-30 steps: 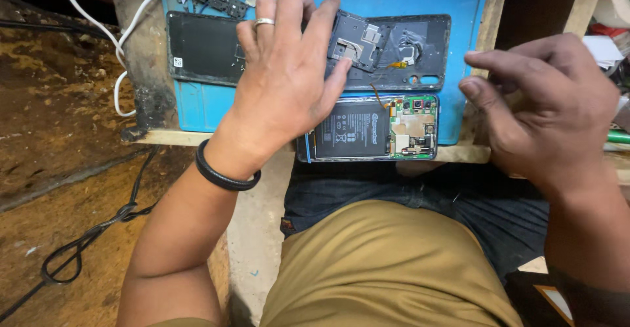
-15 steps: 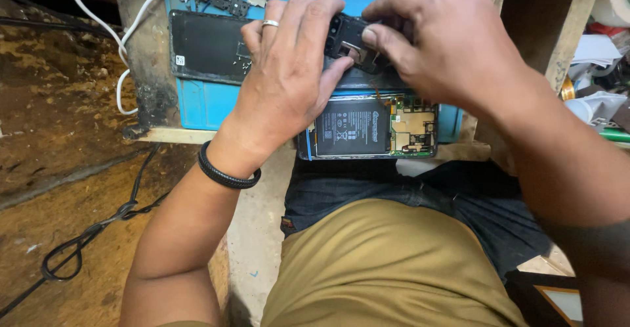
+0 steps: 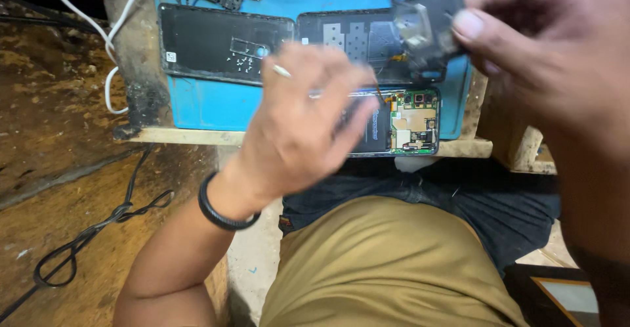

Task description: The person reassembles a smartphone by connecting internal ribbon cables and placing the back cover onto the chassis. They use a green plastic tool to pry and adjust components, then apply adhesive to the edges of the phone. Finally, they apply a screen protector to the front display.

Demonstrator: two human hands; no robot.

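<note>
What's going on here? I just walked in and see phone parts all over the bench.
A person is taking apart a phone on a blue work mat. The right hand holds a dark inner cover piece lifted above the mat. The left hand, blurred and wearing a ring, hovers over the opened phone, whose circuit board is exposed. A black back cover lies on the mat, and a white cable hangs off the bench edge.
</note>
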